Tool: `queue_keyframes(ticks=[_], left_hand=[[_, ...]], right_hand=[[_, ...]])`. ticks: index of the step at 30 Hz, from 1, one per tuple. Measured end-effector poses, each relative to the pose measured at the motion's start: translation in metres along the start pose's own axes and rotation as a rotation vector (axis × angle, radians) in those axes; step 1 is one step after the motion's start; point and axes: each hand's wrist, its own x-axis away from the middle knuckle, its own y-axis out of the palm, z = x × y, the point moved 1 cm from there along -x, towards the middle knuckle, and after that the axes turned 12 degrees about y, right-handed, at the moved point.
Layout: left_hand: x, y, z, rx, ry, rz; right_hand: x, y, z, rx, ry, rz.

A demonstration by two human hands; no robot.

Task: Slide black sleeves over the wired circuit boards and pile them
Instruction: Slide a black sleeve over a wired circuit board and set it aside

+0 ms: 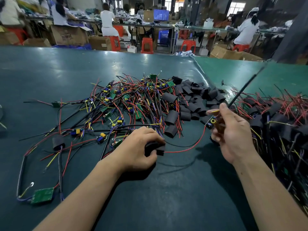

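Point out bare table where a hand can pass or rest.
Bare mat lies between the two forearms, and beyond the unsleeved boards toward the far edge. Crowded: loose sleeves at centre, finished pile at right.

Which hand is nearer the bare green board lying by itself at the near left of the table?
Left. The left hand, gripping a black sleeve, is up and to the right of the green board. The right hand, holding a wired board, is farther right.
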Motion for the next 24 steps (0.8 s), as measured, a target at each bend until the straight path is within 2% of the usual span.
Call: queue_keyframes(ticks=[8, 12, 15, 20, 24], left_hand=[[-0.0015, 0.0027, -0.0007, -0.006, 0.004, 0.04], [-0.0024, 0.0011, -0.0014, 0.034, 0.012, 0.075], [-0.002, 0.0009, -0.0034, 0.064, -0.05, 0.13], [-0.0017, 0.0004, -0.0047, 0.115, -0.075, 0.266], [-0.0017, -0.0014, -0.0052, 0.185, -0.065, 0.391]], right_hand=[[-0.0019, 0.001, 0.0044, 0.011, -0.006, -0.012], [-0.0028, 0.0042, 0.0079, -0.075, 0.122, -0.144], [-0.0029, 0.0038, 0.0086, -0.066, 0.122, -0.208], [-0.0059, 0.0017, 0.003, -0.048, -0.001, -0.136], [-0.0065, 0.0035, 0.0044, -0.079, 0.028, -0.168]])
